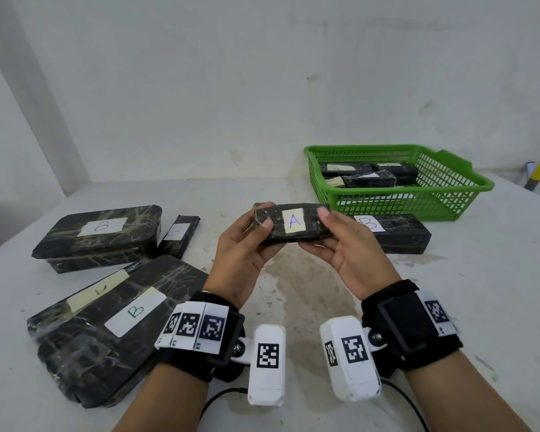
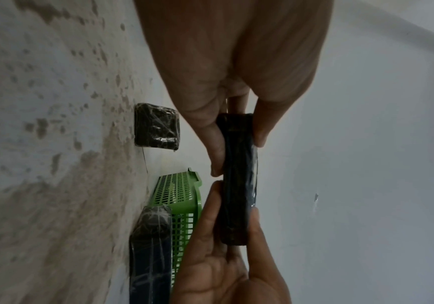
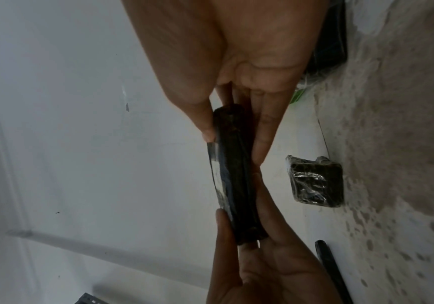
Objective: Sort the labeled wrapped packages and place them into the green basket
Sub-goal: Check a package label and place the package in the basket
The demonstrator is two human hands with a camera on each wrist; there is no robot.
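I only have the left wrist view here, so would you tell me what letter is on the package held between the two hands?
Observer: The held package carries a label with the letter A, facing up toward the head camera.
Operator: Thank you. Does the green basket hold anything yet?
Observer: Yes, the green basket already holds several dark wrapped packages.
Operator: And what lies beyond my view on the person's left side?
Observer: Two large flat packages labelled B and a small narrow one lie on the table there.
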